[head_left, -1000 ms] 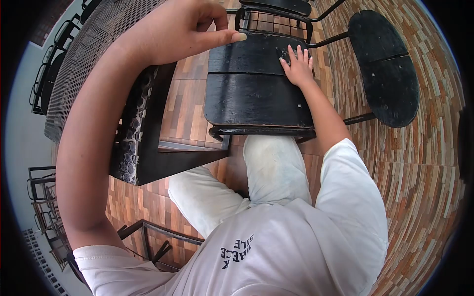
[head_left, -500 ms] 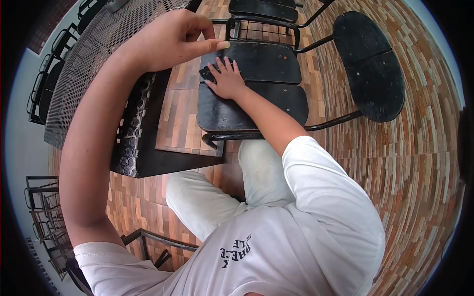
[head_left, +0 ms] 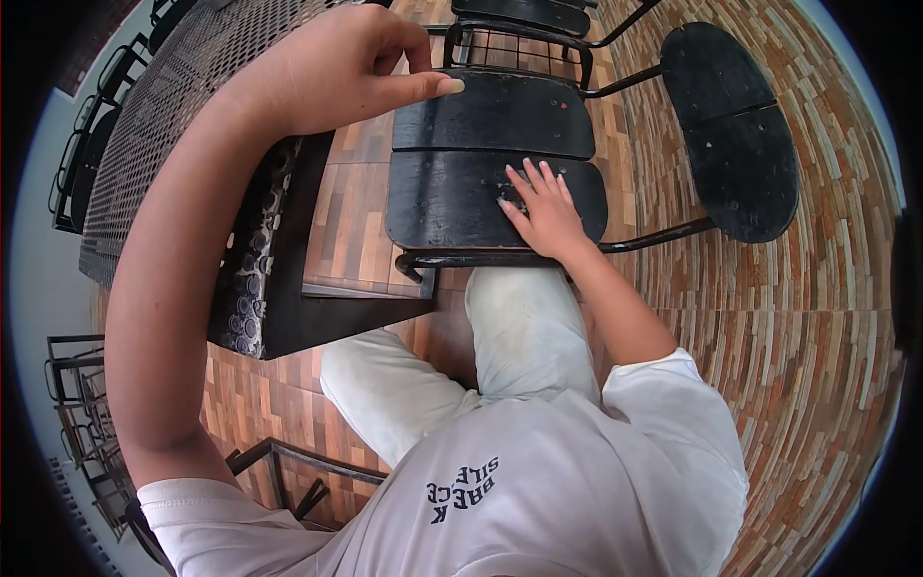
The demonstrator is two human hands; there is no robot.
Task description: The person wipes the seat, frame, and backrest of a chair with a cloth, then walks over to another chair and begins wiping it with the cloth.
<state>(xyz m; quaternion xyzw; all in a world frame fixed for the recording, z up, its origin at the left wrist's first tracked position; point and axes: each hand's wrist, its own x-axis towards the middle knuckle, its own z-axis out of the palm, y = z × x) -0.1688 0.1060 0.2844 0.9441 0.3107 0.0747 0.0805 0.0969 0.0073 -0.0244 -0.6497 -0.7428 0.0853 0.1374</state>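
On a black wooden chair seat [head_left: 452, 197] lies my right hand [head_left: 550, 213], palm down with its fingers spread. A dark cloth-like piece [head_left: 507, 188] shows in small part at the fingertips and looks pressed under the hand; the rest of it is hidden. My left hand [head_left: 385, 72] hangs nearer the camera, above the table edge and the far left of the seat. Its fingers are curled in toward the thumb, and no object shows between them.
A black perforated table [head_left: 178, 125] stands at the left, its side edge [head_left: 252, 279] worn. The chair's rounded backrest [head_left: 731, 135] is at the right. Beyond is another black chair [head_left: 524, 14], and stacked metal frames [head_left: 82, 385] are at the lower left. My legs [head_left: 529, 332] are below the seat.
My right hand has slid across the seat toward its near right side, and the dark piece has left the far left part with it. My left hand keeps its curled pose.
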